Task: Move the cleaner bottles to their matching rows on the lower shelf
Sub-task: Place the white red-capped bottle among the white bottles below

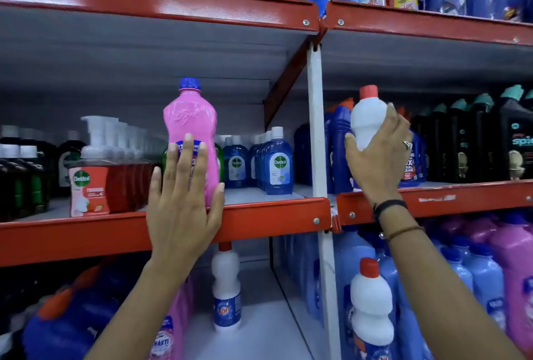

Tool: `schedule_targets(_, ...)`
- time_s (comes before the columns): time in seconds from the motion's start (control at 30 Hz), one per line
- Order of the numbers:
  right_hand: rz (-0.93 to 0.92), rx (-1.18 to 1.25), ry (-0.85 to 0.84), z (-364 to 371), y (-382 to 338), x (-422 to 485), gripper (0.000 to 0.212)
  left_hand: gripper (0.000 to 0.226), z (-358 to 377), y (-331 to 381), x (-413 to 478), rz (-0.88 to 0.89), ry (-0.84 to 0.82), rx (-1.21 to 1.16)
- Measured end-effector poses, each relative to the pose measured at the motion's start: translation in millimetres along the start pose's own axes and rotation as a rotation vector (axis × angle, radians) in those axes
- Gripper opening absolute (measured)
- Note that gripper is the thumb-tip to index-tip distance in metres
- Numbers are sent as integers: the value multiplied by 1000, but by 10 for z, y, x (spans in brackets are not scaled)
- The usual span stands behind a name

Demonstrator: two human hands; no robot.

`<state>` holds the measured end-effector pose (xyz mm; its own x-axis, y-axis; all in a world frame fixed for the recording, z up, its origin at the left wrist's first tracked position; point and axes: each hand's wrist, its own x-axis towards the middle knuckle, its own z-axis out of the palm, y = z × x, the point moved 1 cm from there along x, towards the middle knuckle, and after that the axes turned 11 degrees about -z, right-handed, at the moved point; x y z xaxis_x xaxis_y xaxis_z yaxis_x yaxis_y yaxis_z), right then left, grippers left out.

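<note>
1. Two hands are up at the middle shelf (pixel 259 217), one on each side of the white upright (pixel 316 129).
2. The left hand (pixel 180 201) lies with fingers spread and nearly straight against the front of a pink bottle (pixel 190 129); the thumb sits at the bottle's lower right edge. Whether it truly grips the bottle or only rests on it, I cannot tell.
3. The pink bottle stands upright at the front edge of the middle shelf, blue cap on top, between red Dettol packs (pixel 89 189) and blue Dettol bottles (pixel 277 163).
4. The right hand (pixel 377 158) is curled around the lower half of a white bottle (pixel 367 120) with a red cap, thumb on its left side, fingers on the right.
5. The white bottle is upright, just right of the upright post, in front of dark blue bottles (pixel 337 135).
6. On the lower shelf (pixel 268 331) stand another white bottle (pixel 226 287) alone left of the post, a white one (pixel 370 307) right of it, pale blue bottles (pixel 484 276) and pink ones (pixel 516 258) at far right.
</note>
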<state>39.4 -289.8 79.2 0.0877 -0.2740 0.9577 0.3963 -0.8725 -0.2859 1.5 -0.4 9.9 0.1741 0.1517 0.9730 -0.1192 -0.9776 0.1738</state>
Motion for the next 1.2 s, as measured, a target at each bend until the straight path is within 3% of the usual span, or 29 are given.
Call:
schedule_targets(0.1, 136, 29, -76, 66, 158, 73, 89, 65, 3, 11, 13, -6, 34, 15)
schedule_targets(0.27, 250, 75, -107, 2, 179, 126, 69, 65, 57, -34, -18, 11, 57, 43)
schedule_targets(0.37, 300, 92, -88, -174, 110, 187, 71, 64, 42, -62, -48, 10, 59, 62)
schedule_targets(0.6, 419, 458, 237, -630, -73, -37, 72, 61, 8, -154, -153, 19, 68, 88)
schedule_targets(0.73, 349, 685, 311, -883, -299, -228, 71, 62, -12, -189, -172, 22, 56, 88)
schedule_targets(0.87, 261, 820, 246, -1005, -552, -589, 65, 61, -32, -234, -197, 31, 53, 82)
schedule_targets(1.0, 356, 834, 128, -890, -763, -1154, 58, 60, -33, -287, -223, 59, 40, 108)
schedule_targets(1.2, 471, 688, 13, -418, -969, -2077, 75, 60, -6, -289, -218, 88, 45, 109)
